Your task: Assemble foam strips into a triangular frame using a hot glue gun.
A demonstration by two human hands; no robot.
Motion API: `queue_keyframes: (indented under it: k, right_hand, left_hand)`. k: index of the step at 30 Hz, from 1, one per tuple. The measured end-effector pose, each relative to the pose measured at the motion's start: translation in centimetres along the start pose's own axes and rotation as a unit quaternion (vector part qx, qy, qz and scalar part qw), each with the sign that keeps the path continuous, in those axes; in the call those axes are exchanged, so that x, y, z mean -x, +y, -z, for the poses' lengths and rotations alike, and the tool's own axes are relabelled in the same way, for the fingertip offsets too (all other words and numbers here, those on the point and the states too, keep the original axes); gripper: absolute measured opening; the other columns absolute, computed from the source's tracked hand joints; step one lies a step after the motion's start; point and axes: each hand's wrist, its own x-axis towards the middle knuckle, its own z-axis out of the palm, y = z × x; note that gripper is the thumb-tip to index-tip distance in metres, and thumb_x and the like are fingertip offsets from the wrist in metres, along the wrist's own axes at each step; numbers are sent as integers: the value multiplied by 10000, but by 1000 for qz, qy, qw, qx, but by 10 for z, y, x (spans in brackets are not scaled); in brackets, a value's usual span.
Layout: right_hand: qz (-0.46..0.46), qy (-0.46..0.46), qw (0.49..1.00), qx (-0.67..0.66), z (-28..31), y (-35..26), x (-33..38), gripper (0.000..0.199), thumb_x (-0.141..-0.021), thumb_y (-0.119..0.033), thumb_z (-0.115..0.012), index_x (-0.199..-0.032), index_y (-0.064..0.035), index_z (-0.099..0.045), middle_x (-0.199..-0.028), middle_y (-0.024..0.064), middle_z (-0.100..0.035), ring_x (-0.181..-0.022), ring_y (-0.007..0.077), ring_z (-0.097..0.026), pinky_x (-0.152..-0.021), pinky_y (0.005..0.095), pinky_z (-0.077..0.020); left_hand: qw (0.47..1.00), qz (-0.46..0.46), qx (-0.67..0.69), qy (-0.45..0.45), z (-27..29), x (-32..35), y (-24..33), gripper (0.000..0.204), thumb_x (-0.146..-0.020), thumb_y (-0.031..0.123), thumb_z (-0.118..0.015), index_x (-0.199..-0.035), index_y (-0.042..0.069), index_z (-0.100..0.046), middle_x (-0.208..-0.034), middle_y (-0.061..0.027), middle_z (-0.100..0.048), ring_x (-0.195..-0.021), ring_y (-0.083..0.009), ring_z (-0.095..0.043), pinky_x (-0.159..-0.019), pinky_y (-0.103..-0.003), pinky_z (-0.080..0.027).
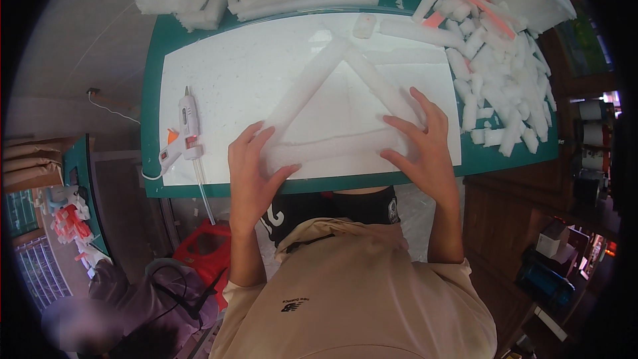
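Left hand point(249, 173) and right hand point(430, 149), each grip spread apart, are bracketing a foam triangle point(335, 147) near the bench point(477, 161) edge in front; bare board point(219, 86) is stretching left toward a glue gun point(189, 116).

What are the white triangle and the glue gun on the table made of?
The triangle looks like foam, matt and cloudy white: its bars are thick with softly rounded edges. I can't tell exactly which foam.

The glue gun seems to be mostly hard plastic, white and smooth with a neat moulded shape. Its tip looks greyer, so that might be metal or rubber.
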Motion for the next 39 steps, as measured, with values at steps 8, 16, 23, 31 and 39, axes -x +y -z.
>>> queue_keyframes:
  k: [8, 16, 23, 31, 39]
  right_hand:
    - [-27, 16, 999, -29, -3, -4, -7, 547, -654, -189, -808, -1179, -172, -653, -1461, 136, -373, -1321, 393, -322, -1097, 465, -264]
    - [26, 4, 1000, -5, -6, 4, -10, 472, -676, -191, -810, -1127, -154, -674, -1467, 128, -383, -1360, 376, -302, -1105, 460, -273]
    - [50, 26, 998, 29, -9, -5, -14, 416, -683, -188, -795, -1086, -186, -692, -1435, 111, -415, -1338, 392, -321, -1101, 561, -233]
    - [89, 25, 993, 72, -14, -7, -21, 292, -710, -176, -777, -982, -139, -678, -1380, 90, -457, -1320, 382, -349, -1098, 615, -203]
    - [68, 24, 997, 41, -15, -6, -17, 302, -726, -146, -763, -997, -115, -631, -1320, 104, -486, -1309, 390, -362, -1090, 612, -222]
  left_hand:
    - [1000, -17, -12, 5, 3, -4, -1, 747, -617, 71, -845, -1284, 68, -508, -1333, -147, -492, -1213, -334, -452, -1008, -409, -389]
    - [1000, -21, -19, -3, 0, -11, -3, 636, -630, 170, -847, -1204, 100, -581, -1363, -128, -471, -1196, -355, -441, -997, -442, -353]
    - [1000, -22, -4, -6, -1, -11, -3, 690, -631, 177, -848, -1247, 100, -547, -1368, -129, -459, -1188, -353, -446, -989, -446, -366]
    - [999, -30, -12, -2, 1, -10, -9, 717, -637, 188, -848, -1268, 77, -527, -1344, -129, -478, -1188, -342, -448, -994, -432, -355]
    - [999, -32, -14, -8, 2, -9, -10, 682, -666, 187, -836, -1265, 72, -529, -1321, -128, -498, -1176, -329, -460, -984, -412, -356]
